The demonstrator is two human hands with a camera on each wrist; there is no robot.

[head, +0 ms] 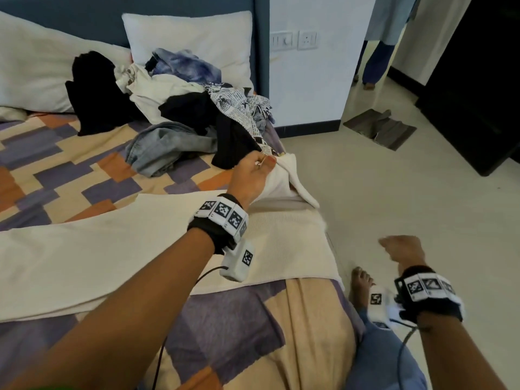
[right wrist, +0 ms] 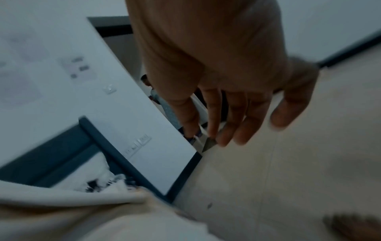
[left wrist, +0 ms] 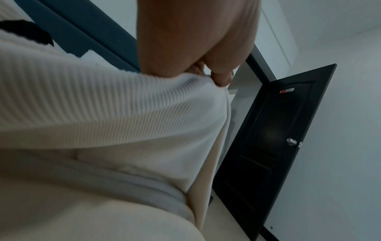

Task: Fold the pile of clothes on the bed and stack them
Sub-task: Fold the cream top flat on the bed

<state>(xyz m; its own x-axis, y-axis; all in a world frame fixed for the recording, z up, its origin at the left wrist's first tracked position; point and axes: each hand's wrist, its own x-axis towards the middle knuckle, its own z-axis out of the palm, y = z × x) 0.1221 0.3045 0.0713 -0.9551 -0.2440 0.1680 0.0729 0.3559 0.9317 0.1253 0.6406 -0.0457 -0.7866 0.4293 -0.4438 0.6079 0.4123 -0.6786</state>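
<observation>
The left hand (head: 254, 175) pinches a raised fold of the cream ribbed garment (head: 112, 249), which lies spread across the bed (head: 70, 170) to its right edge; the fingertips are hidden behind the cloth. The right hand (head: 402, 250) hangs over the floor, fingers relaxed, holding nothing. The clothes pile (head: 180, 108) sits by the pillows, its lower layers buried.

white wall (head: 304, 80), tiled floor (head: 394, 198), dark door (left wrist: 268, 138)

Left hand (head: 251, 175): fingertips hidden inside gathered cream ribbed knit garment (head: 140, 249), itself cut by left edge. Right hand (right wrist: 222, 91): motion-blurred. Doorway figure in pale blue tunic (head: 385, 26): cropped above the waist.
</observation>
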